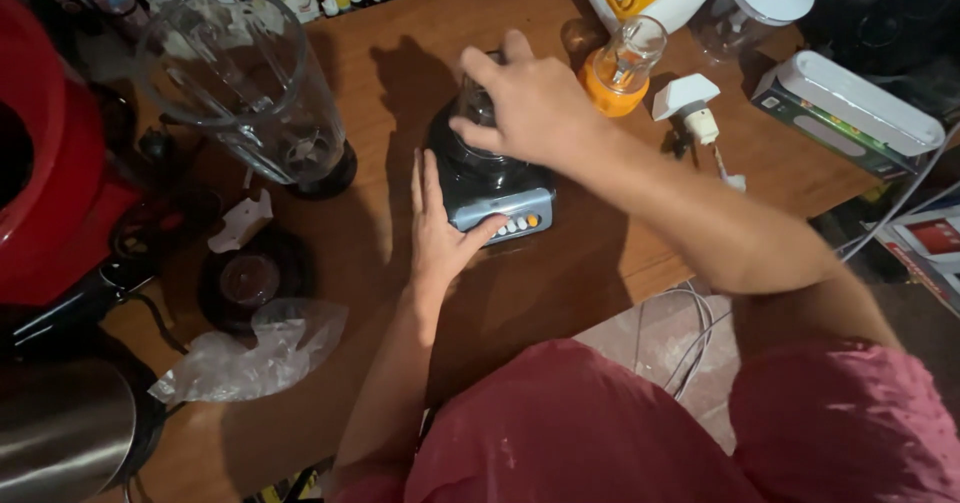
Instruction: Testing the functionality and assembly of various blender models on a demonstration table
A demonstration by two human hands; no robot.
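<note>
- Steadying the blender base (492,188) is the left hand (437,231), laid flat with fingers straight along the base's left flank and the thumb resting against the front panel by the row of buttons (517,225).
- Over the top of the base comes the right hand (530,108), fingers curled down and closed around the dark cap or small jar piece (477,108) seated there; how firm the grip is cannot be made out under the palm.
- Judging by that hold, the step in hand looks like seating or twisting the top piece on the motor base. Any turn would call for the flat hand to keep the base from sliding on the wooden surface (400,73).
- Looks of the base: squat, glossy black body, pale blue-grey front panel, small white buttons and one orange one.
- Left of the hands stands a clear blender jug (245,88) on its own dark foot, with a round black lid (250,281) and crumpled clear plastic bag (255,351) nearer the person.
- Just right of the upper hand sits a small glass jar with an orange base (625,68), and beyond it a white plug adapter (690,103).
</note>
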